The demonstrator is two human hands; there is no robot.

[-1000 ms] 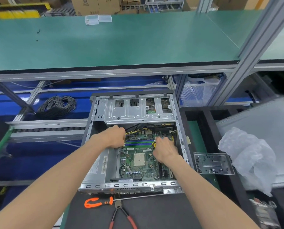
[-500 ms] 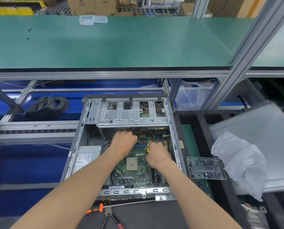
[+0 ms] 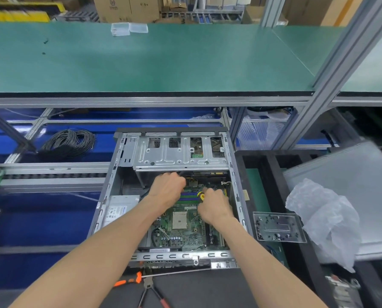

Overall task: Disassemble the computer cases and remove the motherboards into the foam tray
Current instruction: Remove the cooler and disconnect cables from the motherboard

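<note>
Lying at far left on the blue surface is a coil of black cable. Next comes the open computer case, with the green motherboard still seated inside. Left hand: fingers curled down at the board's far edge; what they grip cannot be told. Right hand: fingers curled round a yellow-handled tool. An orange-handled screwdriver lies before the case. Rightward stand the black foam tray, a clear tray of screws and crumpled plastic wrap.

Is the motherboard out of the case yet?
No, the motherboard lies inside the open case, with both hands working at its far end.
</note>
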